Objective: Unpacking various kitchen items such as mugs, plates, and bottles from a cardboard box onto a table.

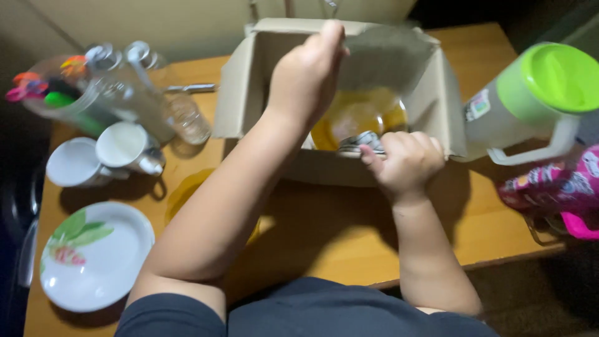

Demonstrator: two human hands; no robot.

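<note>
An open cardboard box (243, 100) stands on a wooden table (349, 231). Inside it lies a clear yellow glass dish (359, 115). My left hand (306, 72) is raised over the box's back edge, fingers curled, and whether it holds anything cannot be told. My right hand (405, 162) rests on the box's front wall, closed around a small shiny metal thing (362, 142) at the dish's near edge.
At the left stand two white cups (100, 159), a white plate with a leaf pattern (93, 256), clear glass jars (131, 93) and a yellow plate (184, 193) partly under my arm. A jug with a green lid (530, 100) and a pink bag (555, 187) sit right.
</note>
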